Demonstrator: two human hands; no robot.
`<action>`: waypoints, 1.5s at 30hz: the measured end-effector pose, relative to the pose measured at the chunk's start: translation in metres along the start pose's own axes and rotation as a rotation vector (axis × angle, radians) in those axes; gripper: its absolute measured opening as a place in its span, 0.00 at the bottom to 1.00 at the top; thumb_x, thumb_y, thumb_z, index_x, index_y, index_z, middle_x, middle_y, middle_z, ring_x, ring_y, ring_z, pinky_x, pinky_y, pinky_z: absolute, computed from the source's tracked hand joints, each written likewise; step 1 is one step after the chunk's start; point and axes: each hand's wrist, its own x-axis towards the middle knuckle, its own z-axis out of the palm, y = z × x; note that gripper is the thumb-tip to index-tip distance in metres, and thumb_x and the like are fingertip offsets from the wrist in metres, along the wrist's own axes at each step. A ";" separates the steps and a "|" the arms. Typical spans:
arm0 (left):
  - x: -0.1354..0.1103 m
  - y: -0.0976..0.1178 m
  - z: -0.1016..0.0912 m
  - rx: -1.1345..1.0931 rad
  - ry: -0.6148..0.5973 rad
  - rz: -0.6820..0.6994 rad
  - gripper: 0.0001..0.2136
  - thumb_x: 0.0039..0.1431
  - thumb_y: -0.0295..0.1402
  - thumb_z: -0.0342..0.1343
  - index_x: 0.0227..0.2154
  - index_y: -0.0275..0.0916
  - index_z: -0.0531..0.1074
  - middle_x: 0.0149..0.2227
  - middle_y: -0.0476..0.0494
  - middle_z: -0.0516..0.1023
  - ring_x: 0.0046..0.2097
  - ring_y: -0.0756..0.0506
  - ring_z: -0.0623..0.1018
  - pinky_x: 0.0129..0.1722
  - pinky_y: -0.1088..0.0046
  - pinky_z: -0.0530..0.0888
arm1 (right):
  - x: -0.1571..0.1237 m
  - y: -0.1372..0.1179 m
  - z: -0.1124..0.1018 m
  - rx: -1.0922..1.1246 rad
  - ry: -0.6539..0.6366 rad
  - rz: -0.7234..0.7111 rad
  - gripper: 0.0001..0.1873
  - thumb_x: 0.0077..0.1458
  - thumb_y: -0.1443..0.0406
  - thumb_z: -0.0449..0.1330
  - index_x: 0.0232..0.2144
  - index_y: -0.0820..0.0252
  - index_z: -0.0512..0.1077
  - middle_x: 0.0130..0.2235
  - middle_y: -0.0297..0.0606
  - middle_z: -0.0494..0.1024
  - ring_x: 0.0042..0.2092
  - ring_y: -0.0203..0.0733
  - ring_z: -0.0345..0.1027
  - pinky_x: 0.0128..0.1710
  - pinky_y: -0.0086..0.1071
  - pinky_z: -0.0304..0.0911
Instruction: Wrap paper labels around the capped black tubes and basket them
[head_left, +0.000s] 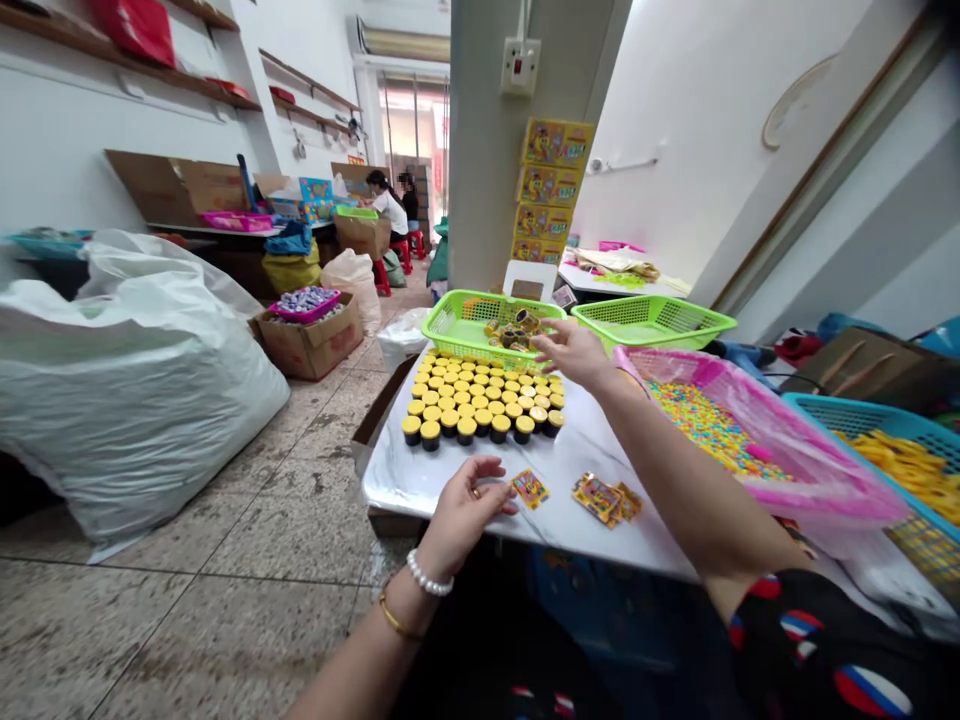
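While both open hands grasp nothing, the right hand (570,352) hovers just beside the yellow-capped tubs (480,395), the left hand (469,505) in front of them by a printed sachet (529,489)

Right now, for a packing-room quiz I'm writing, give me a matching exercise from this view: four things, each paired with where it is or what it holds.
Column 1
1. Pearl bracelet
2. Black jars with yellow lids
3. Pink-lined basket
4. Blue plastic basket

Column 2
A. Holds yellow pieces
B. Stands in rows on the white marble-patterned table
C. Sits just behind the left hand
D. Holds small multicoloured pieces

Right pairs: 1-C, 2-B, 3-D, 4-A.
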 end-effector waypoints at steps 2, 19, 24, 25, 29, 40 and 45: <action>-0.002 -0.003 -0.001 -0.045 0.024 0.032 0.18 0.52 0.36 0.66 0.44 0.36 0.71 0.46 0.40 0.74 0.38 0.47 0.80 0.40 0.69 0.76 | -0.032 -0.001 0.008 -0.067 -0.140 -0.007 0.14 0.56 0.63 0.62 0.43 0.63 0.80 0.29 0.37 0.81 0.27 0.36 0.71 0.31 0.30 0.63; 0.004 0.036 -0.064 0.664 0.669 0.445 0.14 0.52 0.40 0.65 0.37 0.37 0.75 0.29 0.49 0.73 0.29 0.49 0.71 0.31 0.74 0.70 | -0.168 0.033 0.041 -0.504 -0.233 -0.094 0.13 0.61 0.63 0.58 0.46 0.56 0.78 0.45 0.45 0.77 0.42 0.49 0.74 0.41 0.39 0.69; -0.026 0.011 -0.025 0.559 0.323 0.284 0.10 0.58 0.40 0.60 0.35 0.38 0.75 0.26 0.49 0.73 0.27 0.51 0.70 0.28 0.77 0.68 | -0.160 0.043 0.043 -0.396 -0.394 0.026 0.08 0.58 0.66 0.60 0.37 0.57 0.79 0.41 0.40 0.75 0.40 0.43 0.72 0.44 0.37 0.67; -0.031 0.006 -0.017 0.534 0.261 0.217 0.10 0.57 0.39 0.61 0.34 0.37 0.75 0.26 0.49 0.73 0.26 0.51 0.70 0.26 0.77 0.68 | -0.157 0.043 0.042 -0.379 -0.413 0.046 0.06 0.58 0.67 0.60 0.34 0.57 0.79 0.40 0.40 0.74 0.40 0.42 0.72 0.44 0.36 0.67; -0.037 -0.004 -0.004 0.492 0.200 0.099 0.11 0.56 0.39 0.61 0.35 0.37 0.75 0.24 0.50 0.72 0.23 0.52 0.68 0.22 0.78 0.66 | -0.148 0.040 0.038 -0.361 -0.450 0.038 0.04 0.56 0.68 0.60 0.32 0.58 0.76 0.42 0.40 0.73 0.42 0.43 0.70 0.44 0.35 0.66; -0.037 0.003 -0.011 0.413 0.198 0.056 0.14 0.56 0.42 0.61 0.37 0.35 0.73 0.26 0.50 0.72 0.21 0.54 0.68 0.21 0.79 0.65 | -0.145 0.036 0.036 -0.253 -0.429 -0.010 0.03 0.53 0.68 0.61 0.27 0.59 0.71 0.35 0.37 0.73 0.38 0.41 0.68 0.40 0.35 0.63; -0.031 0.007 -0.002 0.280 0.195 0.039 0.19 0.54 0.44 0.63 0.42 0.35 0.72 0.27 0.50 0.74 0.20 0.55 0.66 0.18 0.81 0.60 | -0.146 0.011 0.048 0.247 -0.384 0.099 0.09 0.54 0.65 0.61 0.40 0.57 0.70 0.31 0.30 0.75 0.32 0.36 0.70 0.33 0.30 0.64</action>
